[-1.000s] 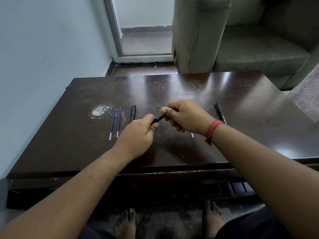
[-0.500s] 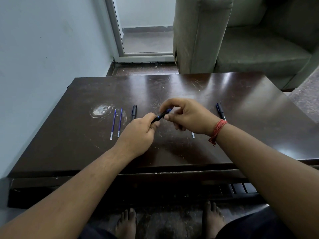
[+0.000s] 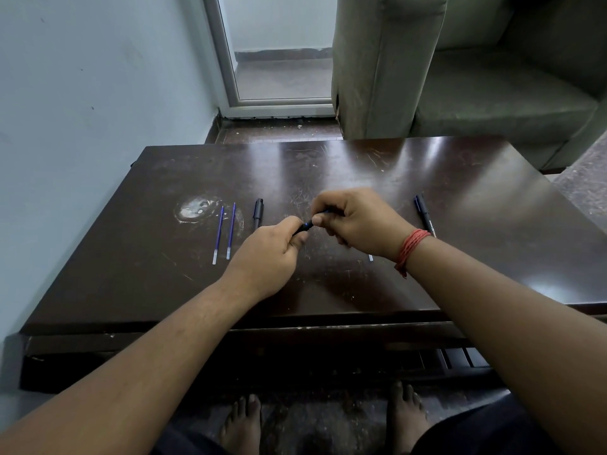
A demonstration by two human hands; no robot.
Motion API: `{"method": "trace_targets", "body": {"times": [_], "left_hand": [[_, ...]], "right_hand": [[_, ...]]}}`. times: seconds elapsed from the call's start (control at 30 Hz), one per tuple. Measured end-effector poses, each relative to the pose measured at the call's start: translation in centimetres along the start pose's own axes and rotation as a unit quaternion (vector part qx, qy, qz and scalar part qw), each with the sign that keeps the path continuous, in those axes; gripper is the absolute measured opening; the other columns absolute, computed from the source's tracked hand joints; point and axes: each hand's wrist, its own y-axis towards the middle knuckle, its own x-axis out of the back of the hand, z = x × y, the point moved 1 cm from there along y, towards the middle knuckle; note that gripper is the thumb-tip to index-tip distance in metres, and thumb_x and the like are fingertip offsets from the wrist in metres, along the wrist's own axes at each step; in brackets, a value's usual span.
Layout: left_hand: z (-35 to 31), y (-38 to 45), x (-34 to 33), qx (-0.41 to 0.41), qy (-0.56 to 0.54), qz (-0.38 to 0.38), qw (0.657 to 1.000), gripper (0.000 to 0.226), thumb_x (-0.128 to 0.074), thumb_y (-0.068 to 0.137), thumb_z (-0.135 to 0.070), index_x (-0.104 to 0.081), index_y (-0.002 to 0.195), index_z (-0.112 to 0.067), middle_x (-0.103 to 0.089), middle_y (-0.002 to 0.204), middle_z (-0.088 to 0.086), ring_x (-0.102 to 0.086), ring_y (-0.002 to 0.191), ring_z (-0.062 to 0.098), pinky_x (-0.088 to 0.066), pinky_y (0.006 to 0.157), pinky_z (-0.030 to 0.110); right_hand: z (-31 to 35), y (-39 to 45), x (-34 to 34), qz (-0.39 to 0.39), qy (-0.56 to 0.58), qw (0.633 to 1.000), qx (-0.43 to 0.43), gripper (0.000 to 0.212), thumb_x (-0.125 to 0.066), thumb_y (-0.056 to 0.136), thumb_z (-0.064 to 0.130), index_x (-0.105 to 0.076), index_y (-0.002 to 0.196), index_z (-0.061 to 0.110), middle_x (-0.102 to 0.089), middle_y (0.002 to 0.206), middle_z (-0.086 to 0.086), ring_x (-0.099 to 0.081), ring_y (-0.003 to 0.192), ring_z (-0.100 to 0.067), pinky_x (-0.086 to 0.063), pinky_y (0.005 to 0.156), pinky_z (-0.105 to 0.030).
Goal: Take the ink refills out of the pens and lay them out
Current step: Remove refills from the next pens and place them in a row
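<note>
Over the middle of the dark wooden table (image 3: 361, 284) my left hand (image 3: 269, 254) and my right hand (image 3: 354, 221) grip the two ends of one dark blue pen (image 3: 306, 225); only a short stretch shows between the fingers. Two blue ink refills (image 3: 224, 235) lie side by side at the left. Just right of them rests a black pen piece (image 3: 258, 211). Another black pen (image 3: 423, 213) lies to the right of my right wrist. A pale refill tip (image 3: 370, 257) pokes out from under my right hand.
A worn pale ring mark (image 3: 193, 208) is on the table beside the refills. A grey-green sofa (image 3: 460, 77) stands behind the table's far edge, a wall is close on the left, and a glass door (image 3: 282, 60) is beyond. My bare feet are under the near edge.
My hands stayed together on the pen. The right hand's fingers shifted their hold on the pen's end, uncurling and then closing down on it again.
</note>
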Motion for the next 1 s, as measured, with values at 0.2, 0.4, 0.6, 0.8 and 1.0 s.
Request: {"method": "trace_targets", "body": {"times": [0.2,0.4,0.6,0.8,1.0], "left_hand": [[-0.1,0.2,0.2,-0.003,0.005,-0.013,1.000,0.017,-0.048,0.103,-0.023,-0.054,0.091,-0.012,-0.055,0.061,0.006,-0.051,0.053,0.026,-0.041,0.050,0.043],[-0.3,0.2,0.5,-0.016,0.037,-0.045,0.998,0.017,-0.049,0.102,-0.023,-0.052,0.088,-0.013,-0.054,0.059,0.005,-0.052,0.052,0.027,-0.044,0.049,0.044],[0.4,1.1,2.9,0.015,0.029,-0.106,0.994,0.014,-0.048,0.102,-0.020,-0.053,0.090,-0.015,-0.050,0.058,-0.004,-0.047,0.049,0.018,-0.035,0.046,0.033],[3.9,0.7,5.8,0.114,-0.004,-0.155,0.981,0.021,-0.044,0.104,-0.024,-0.057,0.092,-0.012,-0.054,0.063,0.003,-0.046,0.052,0.018,-0.034,0.050,0.032],[3.9,0.6,5.1,0.111,-0.011,-0.136,0.984,0.021,-0.044,0.104,-0.024,-0.054,0.088,-0.014,-0.053,0.064,0.003,-0.046,0.054,0.020,-0.034,0.050,0.032]], "right_hand": [[0.4,0.2,-0.3,-0.027,-0.088,0.996,0.018,0.023,-0.061,0.095,0.026,-0.059,0.073,0.024,-0.048,0.054,0.010,-0.045,0.051,-0.002,-0.031,0.048,-0.012],[0.9,0.6,-0.1,-0.026,-0.090,0.996,-0.006,0.037,-0.059,0.097,0.028,-0.050,0.061,0.032,-0.047,0.050,0.009,-0.043,0.045,-0.005,-0.034,0.047,-0.020],[0.5,0.6,1.6,-0.056,0.035,0.997,-0.047,0.035,-0.062,0.093,0.037,-0.059,0.124,0.021,-0.064,0.085,0.005,-0.067,0.071,-0.011,-0.058,0.066,-0.033],[-0.4,0.9,-0.6,-0.018,-0.111,0.993,-0.040,0.017,-0.063,0.093,0.032,-0.067,0.103,0.018,-0.061,0.093,0.005,-0.058,0.084,-0.012,-0.052,0.079,-0.031],[0.6,1.9,-3.7,0.002,-0.271,0.963,-0.010,0.020,-0.062,0.092,0.024,-0.061,0.108,0.012,-0.055,0.110,-0.008,-0.054,0.100,-0.027,-0.052,0.084,-0.040]]}}
